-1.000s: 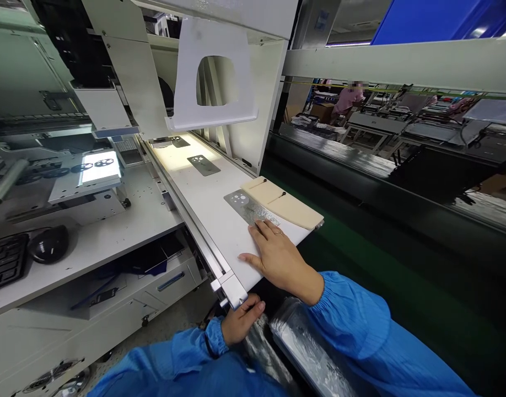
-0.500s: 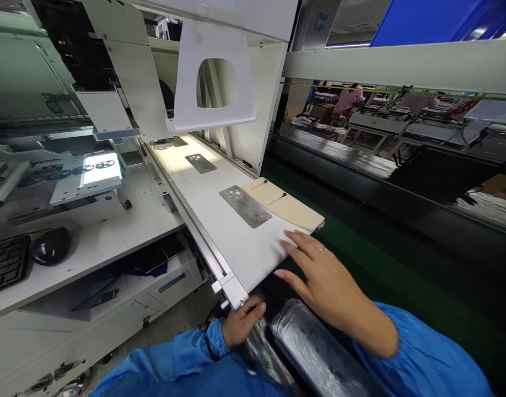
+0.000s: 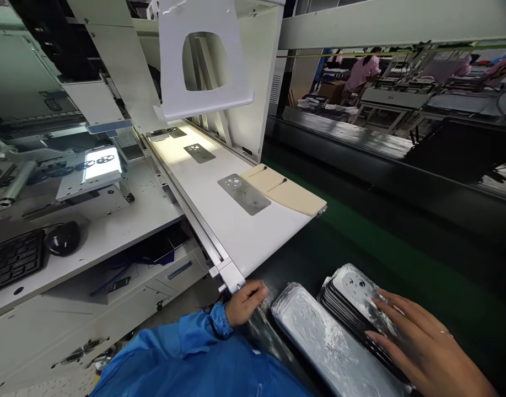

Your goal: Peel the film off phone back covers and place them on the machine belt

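My right hand (image 3: 422, 342) reaches over a stack of dark phone back covers (image 3: 352, 286) at lower right. Its fingers are stretched along the top cover, with the thumb at the left edge; I see no cover lifted. Curled beside the end of the conveyor belt's side rail (image 3: 232, 275) is my left hand (image 3: 245, 302), its thumb out over the fingers; whatever they grip is hidden. A second, film-wrapped stack of covers (image 3: 319, 331) lies between the hands. On the white conveyor belt (image 3: 257, 242) lies a grey phone back cover (image 3: 245, 194), apart from both hands.
Another cover (image 3: 200, 153) lies farther up the belt near the light. A cream guide plate (image 3: 290, 193) borders the belt's right side. A white machine hood (image 3: 203, 99) hangs above. At left are a mouse (image 3: 63, 238) and a keyboard (image 3: 17, 259). A dark green surface (image 3: 352, 231) extends rightward.
My right hand has moved from the belt's near end down and right onto the stack of covers. My left hand stays by the rail end. The view has shifted slightly.
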{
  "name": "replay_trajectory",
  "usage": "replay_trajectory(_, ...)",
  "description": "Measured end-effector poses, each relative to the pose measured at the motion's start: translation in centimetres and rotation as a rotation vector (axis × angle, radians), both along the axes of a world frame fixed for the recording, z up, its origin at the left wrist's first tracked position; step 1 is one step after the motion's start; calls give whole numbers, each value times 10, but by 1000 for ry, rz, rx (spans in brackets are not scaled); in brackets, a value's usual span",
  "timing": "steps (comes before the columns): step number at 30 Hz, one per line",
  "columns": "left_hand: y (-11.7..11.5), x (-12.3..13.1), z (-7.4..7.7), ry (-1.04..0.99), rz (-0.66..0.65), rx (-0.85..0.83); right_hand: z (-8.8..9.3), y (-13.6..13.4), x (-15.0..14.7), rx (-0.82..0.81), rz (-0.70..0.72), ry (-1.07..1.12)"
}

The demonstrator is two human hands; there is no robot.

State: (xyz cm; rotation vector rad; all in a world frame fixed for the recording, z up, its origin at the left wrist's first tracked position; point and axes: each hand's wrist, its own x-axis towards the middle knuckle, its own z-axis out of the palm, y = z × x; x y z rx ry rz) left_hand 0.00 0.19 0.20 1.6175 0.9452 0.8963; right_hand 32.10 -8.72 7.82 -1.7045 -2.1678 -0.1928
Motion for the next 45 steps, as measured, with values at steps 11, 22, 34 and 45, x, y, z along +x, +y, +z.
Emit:
replay_trajectory(11,-4,-5,-1,20,-17,18,4,-13,-23,-133,-148,-235)
replay_trajectory(22,-6,-5,-3,-42,-20,52,1,-21,-19,-35,-145,-340)
replay_trajectory(34,-6,-4,-2,-26,-2,72,-7,-24,-19,-60,-193,-374)
replay_trajectory(45,-6,-4,-3,-25,-7,75,8,-27,-19,14,-127,-377)
